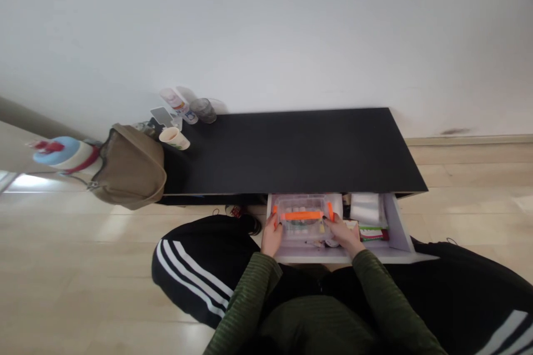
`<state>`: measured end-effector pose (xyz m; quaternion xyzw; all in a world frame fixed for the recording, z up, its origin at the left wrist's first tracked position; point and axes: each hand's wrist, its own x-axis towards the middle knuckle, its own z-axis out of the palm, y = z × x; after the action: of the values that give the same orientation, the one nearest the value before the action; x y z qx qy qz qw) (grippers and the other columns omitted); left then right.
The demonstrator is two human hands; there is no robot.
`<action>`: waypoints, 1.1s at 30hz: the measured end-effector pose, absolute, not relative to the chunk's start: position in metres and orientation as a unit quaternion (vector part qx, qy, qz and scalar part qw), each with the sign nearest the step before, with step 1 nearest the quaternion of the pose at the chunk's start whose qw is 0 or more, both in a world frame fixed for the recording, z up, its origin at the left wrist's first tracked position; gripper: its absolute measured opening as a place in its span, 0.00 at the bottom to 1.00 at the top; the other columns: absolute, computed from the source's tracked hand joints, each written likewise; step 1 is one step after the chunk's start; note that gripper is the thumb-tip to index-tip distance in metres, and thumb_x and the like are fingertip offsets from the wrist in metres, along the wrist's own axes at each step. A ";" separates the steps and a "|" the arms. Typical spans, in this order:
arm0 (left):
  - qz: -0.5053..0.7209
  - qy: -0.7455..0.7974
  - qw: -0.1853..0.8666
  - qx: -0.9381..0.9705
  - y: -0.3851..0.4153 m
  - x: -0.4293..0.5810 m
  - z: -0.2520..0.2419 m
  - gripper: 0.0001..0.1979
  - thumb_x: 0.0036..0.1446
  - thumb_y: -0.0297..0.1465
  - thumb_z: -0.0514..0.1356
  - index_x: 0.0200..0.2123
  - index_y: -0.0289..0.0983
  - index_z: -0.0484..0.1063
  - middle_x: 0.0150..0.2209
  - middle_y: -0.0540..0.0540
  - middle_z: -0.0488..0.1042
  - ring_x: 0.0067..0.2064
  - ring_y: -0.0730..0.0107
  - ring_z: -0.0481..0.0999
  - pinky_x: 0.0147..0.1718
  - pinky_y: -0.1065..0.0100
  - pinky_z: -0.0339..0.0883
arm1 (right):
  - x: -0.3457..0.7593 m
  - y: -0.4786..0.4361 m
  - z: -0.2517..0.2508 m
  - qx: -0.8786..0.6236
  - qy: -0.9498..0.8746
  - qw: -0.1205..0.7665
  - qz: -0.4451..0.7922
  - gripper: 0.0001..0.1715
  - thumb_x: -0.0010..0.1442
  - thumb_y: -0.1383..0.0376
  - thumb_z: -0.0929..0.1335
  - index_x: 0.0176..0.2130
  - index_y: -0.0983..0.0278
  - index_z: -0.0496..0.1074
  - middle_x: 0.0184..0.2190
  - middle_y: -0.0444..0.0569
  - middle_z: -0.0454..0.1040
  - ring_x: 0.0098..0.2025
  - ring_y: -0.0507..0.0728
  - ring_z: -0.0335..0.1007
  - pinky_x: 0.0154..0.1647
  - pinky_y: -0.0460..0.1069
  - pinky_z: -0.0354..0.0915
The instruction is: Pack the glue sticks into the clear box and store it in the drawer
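Note:
Both of my hands grip a clear plastic storage box (302,228) with an orange handle and orange side clips. My left hand (271,236) is closed on its left side, and my right hand (342,233) on its right side. Small items show blurred through the box's walls. The box is at the left part of an open white drawer (316,259), and I cannot tell whether it rests on the drawer's bottom. A few small things lie in front of it. Right of my right hand are a white packet (366,209) and a green and red box (373,233).
The drawer belongs to a low black-topped cabinet (308,150) against a white wall. On its left end stand a paper cup (175,138), a glass (204,110), a spray can (180,105) and a brown bag (131,169) with a blue-capped bottle (69,154). My legs flank the drawer.

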<state>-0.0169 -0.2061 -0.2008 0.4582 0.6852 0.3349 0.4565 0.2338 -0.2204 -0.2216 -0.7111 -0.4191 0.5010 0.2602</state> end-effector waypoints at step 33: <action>-0.079 0.591 0.399 0.696 -0.269 0.040 -0.112 0.11 0.62 0.35 0.52 0.38 0.42 0.74 0.33 0.47 0.80 0.38 0.64 0.79 0.33 0.68 0.59 | 0.209 -0.273 -0.124 -0.669 -0.628 -0.066 0.393 0.11 0.61 0.63 0.65 0.31 0.63 0.76 0.32 0.52 0.80 0.37 0.58 0.76 0.36 0.48 0.59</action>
<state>0.0397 -0.2691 -0.1121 0.6965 0.5913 -0.0795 0.3988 0.2087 -0.2730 -0.1240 -0.6688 -0.6278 0.3926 -0.0664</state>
